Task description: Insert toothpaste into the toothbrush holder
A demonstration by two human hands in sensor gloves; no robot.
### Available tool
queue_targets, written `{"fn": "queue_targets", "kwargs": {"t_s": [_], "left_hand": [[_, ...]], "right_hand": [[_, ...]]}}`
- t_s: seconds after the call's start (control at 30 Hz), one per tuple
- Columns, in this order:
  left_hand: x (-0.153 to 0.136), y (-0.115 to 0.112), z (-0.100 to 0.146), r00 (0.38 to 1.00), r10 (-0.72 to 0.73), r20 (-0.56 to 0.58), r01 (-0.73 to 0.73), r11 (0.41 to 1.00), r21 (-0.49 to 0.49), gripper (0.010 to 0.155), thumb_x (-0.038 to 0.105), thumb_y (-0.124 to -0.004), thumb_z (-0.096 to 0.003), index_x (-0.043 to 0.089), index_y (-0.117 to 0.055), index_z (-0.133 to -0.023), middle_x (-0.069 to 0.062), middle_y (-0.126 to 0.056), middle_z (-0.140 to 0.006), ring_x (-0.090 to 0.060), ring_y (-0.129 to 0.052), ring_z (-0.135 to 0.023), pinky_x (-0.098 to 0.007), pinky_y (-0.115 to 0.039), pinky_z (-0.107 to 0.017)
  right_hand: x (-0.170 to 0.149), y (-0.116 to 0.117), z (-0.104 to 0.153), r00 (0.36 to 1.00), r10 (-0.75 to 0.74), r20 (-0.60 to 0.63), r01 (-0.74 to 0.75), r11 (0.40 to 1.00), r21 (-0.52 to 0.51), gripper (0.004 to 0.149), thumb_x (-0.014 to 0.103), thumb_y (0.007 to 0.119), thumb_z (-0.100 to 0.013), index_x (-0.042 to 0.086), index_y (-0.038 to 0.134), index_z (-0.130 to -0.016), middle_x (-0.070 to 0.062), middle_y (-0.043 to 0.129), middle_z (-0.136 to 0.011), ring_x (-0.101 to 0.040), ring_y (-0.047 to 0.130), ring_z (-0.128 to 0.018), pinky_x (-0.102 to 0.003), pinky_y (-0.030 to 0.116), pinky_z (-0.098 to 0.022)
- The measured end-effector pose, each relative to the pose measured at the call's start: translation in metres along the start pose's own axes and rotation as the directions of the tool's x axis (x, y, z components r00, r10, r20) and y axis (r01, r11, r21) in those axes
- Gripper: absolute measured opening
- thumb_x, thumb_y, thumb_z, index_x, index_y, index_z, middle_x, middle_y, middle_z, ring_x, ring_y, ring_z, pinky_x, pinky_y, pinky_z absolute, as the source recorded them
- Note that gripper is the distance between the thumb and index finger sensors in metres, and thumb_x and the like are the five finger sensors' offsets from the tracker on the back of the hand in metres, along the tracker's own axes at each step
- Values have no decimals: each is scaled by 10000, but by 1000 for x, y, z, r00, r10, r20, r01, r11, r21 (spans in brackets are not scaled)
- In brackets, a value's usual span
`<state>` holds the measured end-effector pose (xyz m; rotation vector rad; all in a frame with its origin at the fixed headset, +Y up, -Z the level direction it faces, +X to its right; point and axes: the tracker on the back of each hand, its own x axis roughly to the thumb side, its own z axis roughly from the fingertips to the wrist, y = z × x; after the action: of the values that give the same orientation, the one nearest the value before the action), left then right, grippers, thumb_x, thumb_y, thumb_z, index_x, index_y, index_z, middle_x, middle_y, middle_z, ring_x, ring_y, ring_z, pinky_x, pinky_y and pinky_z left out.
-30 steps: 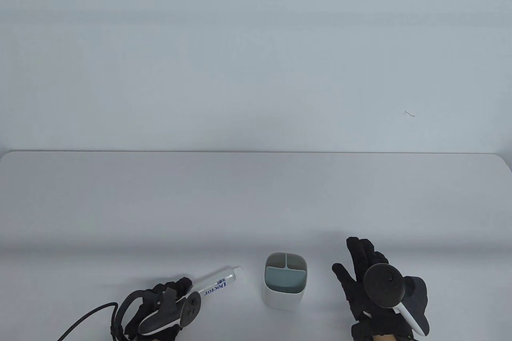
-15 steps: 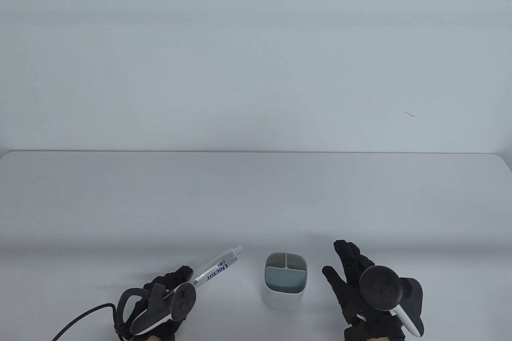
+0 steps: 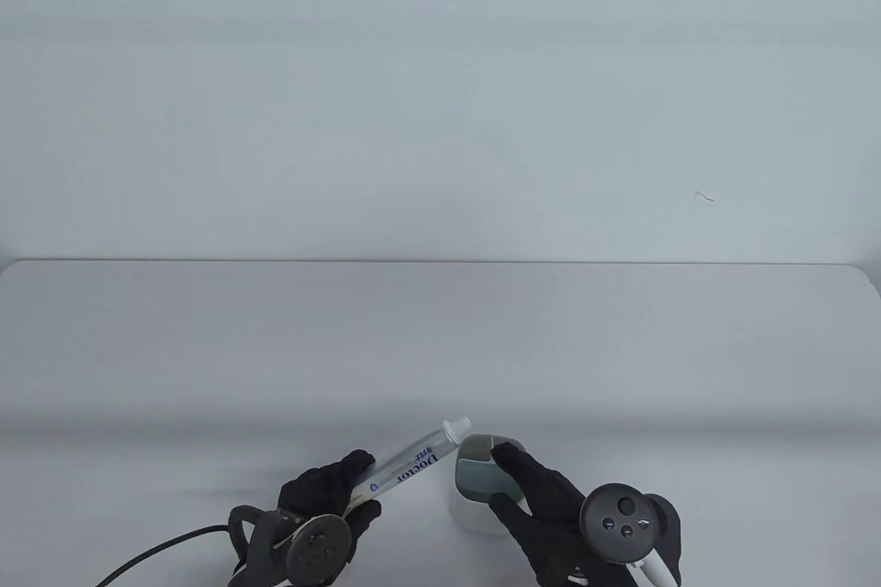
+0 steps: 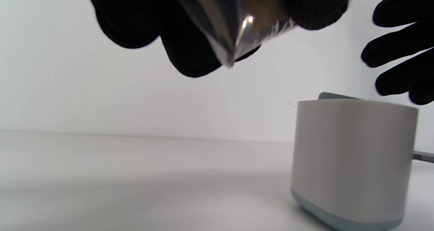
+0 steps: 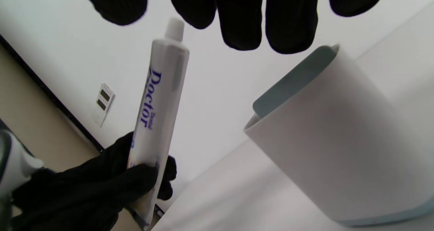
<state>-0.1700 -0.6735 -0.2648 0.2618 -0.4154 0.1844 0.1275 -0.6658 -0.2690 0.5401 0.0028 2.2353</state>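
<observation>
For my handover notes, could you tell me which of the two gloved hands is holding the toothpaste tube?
The left hand grips the toothpaste tube near its tail; the right hand hovers open over the holder, holding nothing.

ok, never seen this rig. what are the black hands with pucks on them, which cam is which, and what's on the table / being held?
No robot here: these are a person's two hands in black sensor gloves, each with a tracker strapped to its back; the fingers stay free.

The wide picture is a camera looking down at the table, with the hands coming in from the bottom edge. The other two are cameras on each wrist, so they are tilted and gloved fingers hang in from the top.

On the table stands one thing: a white toothbrush holder with a grey-blue divided insert.

The left hand grips a white toothpaste tube by its crimped end, cap pointing up and away, beside the holder and not in it. The right hand is open, fingers spread over the holder; whether it touches the holder is unclear.
</observation>
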Motion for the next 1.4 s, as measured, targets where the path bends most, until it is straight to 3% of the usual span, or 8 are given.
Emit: {"fn": "queue_targets", "kwargs": {"t_s": [0.2,0.43,0.53,0.67,0.73,0.97,1.2,1.4], "left_hand": [[27,9,7,993,19,114,-25,998,51,575,427,-653,-574,204,-437,-1058,-85,-741,-1004,-366,-886,-700,-490,-777,-597],[43,9,13,980,6,197,-18,998,61,569,416,-645,-580,203,-430,-1062,-92,-733,-1017,-294,-879,-755,-496,-775,-603],[47,9,15,972,-43,231,20,995,101,567,419,-655,-576,213,-436,-1056,-87,-746,-1011,-286,-889,-755,-483,-787,-597],[56,4,16,954,-70,292,54,997,62,580,433,-667,-569,206,-444,-1054,-80,-784,-994,-311,-940,-717,-434,-827,-572],[59,2,16,945,-91,315,77,995,57,582,434,-670,-571,198,-445,-1054,-75,-797,-989,-174,-959,-741,-429,-831,-573],[48,-4,13,929,-147,339,130,989,70,545,487,-650,-564,254,-516,-1038,71,-868,-939,-128,-980,-715,-462,-816,-587],[15,-17,2,927,-304,221,318,948,-28,714,539,-607,-556,149,-409,-1120,-132,-682,-1142,-445,-784,-992,-641,-681,-653],[2,-26,-3,915,-366,170,389,913,-126,774,561,-577,-565,121,-306,-1141,-215,-539,-1200,-543,-660,-1036,-695,-609,-663]], "right_hand": [[8,10,0,997,-54,49,51,998,45,587,519,606,-615,233,488,-1114,-131,637,-1162,-485,711,-998,-696,484,-680],[6,13,0,974,-213,76,207,975,77,639,490,635,-636,103,498,-1125,-138,668,-1139,-461,721,-997,-706,462,-681],[5,17,1,938,-338,83,331,940,80,658,494,654,-622,104,492,-1126,-131,675,-1134,-448,726,-997,-702,465,-682],[3,27,1,819,-573,43,569,819,79,738,496,723,-548,143,446,-1134,-114,627,-1156,-421,717,-1012,-693,460,-690],[2,31,1,760,-649,43,645,760,81,743,462,764,-519,180,443,-1129,-93,598,-1169,-408,711,-1019,-684,464,-695],[5,22,1,755,-633,172,629,773,85,802,386,879,-393,267,478,-1076,-24,590,-1148,-360,662,-1058,-636,496,-712],[-3,-8,9,690,-671,272,703,710,-34,808,403,879,-353,315,466,-1042,11,603,-1109,-312,618,-1087,-612,482,-729],[-11,-25,13,700,-641,314,700,702,-127,832,407,876,-355,283,447,-1058,10,601,-1107,-310,618,-1085,-606,482,-732]]}}
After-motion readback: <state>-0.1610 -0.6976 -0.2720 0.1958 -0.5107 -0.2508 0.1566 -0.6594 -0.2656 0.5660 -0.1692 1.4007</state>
